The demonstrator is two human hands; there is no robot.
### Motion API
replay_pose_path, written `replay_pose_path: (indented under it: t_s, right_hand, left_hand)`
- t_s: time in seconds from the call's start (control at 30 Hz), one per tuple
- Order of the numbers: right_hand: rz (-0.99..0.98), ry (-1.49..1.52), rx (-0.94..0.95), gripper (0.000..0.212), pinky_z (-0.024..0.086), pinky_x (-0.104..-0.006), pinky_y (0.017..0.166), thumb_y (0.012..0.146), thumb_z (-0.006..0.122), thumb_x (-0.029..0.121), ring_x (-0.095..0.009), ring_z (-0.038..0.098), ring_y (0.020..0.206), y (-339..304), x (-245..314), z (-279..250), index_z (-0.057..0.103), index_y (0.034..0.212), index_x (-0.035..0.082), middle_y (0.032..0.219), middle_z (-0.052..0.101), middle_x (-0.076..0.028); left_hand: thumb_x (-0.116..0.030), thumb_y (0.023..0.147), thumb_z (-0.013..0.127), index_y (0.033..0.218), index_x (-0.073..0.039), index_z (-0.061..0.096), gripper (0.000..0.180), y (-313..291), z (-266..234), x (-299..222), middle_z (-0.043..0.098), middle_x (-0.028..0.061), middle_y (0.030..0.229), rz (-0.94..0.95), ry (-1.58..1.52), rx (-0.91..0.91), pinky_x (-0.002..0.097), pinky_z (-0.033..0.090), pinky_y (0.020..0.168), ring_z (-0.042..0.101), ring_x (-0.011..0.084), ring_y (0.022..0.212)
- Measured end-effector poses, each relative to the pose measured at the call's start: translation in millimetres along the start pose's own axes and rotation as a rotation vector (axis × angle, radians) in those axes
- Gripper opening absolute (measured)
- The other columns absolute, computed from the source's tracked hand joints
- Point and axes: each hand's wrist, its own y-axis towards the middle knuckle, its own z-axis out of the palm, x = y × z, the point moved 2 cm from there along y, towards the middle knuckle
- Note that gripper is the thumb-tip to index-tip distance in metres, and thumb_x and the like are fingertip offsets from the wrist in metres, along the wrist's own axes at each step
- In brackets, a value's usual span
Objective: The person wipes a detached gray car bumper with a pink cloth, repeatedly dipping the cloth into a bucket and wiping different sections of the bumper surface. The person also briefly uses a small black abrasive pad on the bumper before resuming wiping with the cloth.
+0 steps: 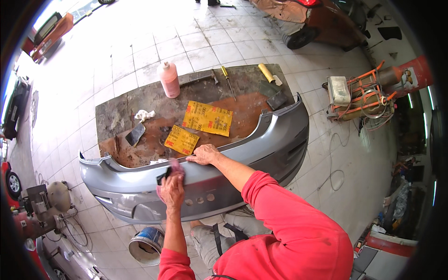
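Note:
A grey car bumper point(224, 179) lies in front of me. My left hand point(172, 190) is closed round a pinkish-purple cloth point(176, 169), smeared by motion, against the bumper's left middle; a dark piece point(163, 175) shows beside the cloth, its kind unclear. My right hand point(204, 155) grips the bumper's upper edge near the centre, with fingers bent over it. Just beyond this hand lie two yellow printed sandpaper sheets point(207, 118) point(181, 139). Round holes point(199, 200) pierce the bumper's face to the right of my left hand.
A stained board point(126, 105) bears a pink bottle point(169, 80), hammer point(214, 77), screwdriver point(228, 81), yellow roll point(266, 73), dark sheet point(135, 134) and crumpled white paper point(144, 115). Nearby stand a bucket point(145, 246) and an orange-framed cart point(359, 98). A hose point(332, 158) crosses the tiles.

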Motion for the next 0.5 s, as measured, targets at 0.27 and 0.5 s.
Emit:
replay_pose_path:
  t_s: [0.27, 0.5]
  right_hand:
    - [-0.088, 0.071, 0.025, 0.074, 0.058, -0.052, 0.093, 0.099, 0.054, 0.072, -0.041, 0.075, 0.102, -49.6, 11.9, -11.7, 0.081, 0.091, 0.003, 0.098, 0.078, -0.023]
    - [-0.219, 0.109, -0.008, 0.06, 0.059, -0.0513, 0.082, 0.094, 0.066, 0.063, -0.041, 0.075, 0.091, -225.7, 49.2, 74.5, 0.075, 0.085, 0.004, 0.09, 0.076, -0.02]
  left_hand:
    - [-0.041, 0.109, 0.058, 0.094, 0.001, 0.067, 0.045, -177.9, 3.8, -53.4, 0.064, 0.0051, 0.077, -0.786, -0.59, 0.48, 0.0378, 0.05, 0.073, 0.055, 0.0137, 0.077]
    - [-0.04, 0.106, 0.065, 0.135, 0.001, 0.068, 0.051, -305.5, 5.7, -46.5, 0.075, 0.0134, 0.121, -1.255, -0.721, 0.349, 0.0357, 0.053, 0.1, 0.068, 0.0217, 0.111]
